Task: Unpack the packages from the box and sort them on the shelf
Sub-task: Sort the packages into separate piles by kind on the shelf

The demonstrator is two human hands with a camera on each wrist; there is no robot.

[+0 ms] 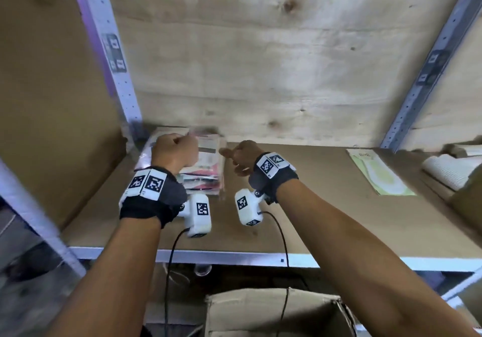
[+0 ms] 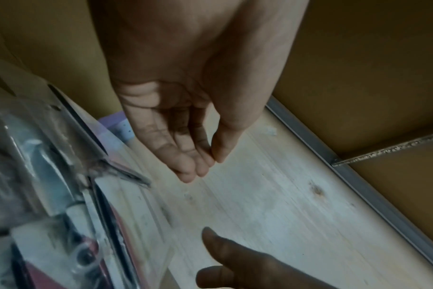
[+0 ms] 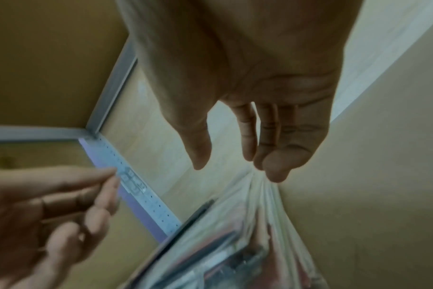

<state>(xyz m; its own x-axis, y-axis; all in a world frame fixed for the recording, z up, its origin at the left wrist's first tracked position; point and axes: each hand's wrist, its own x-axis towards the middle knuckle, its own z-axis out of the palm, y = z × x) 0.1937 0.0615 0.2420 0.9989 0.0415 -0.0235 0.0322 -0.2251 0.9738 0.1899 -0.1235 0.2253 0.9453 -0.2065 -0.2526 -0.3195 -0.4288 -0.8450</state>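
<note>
Neither hand grips anything: the left hand hangs over the stack with fingers loosely bent and tips together, and the right hand hovers beside it, relaxed. The brown board shelf carries the stack of packages at its back left corner, flat glossy clear-plastic sleeves over pink and white cards. A corrugated cardboard box stands below the front edge.
</note>
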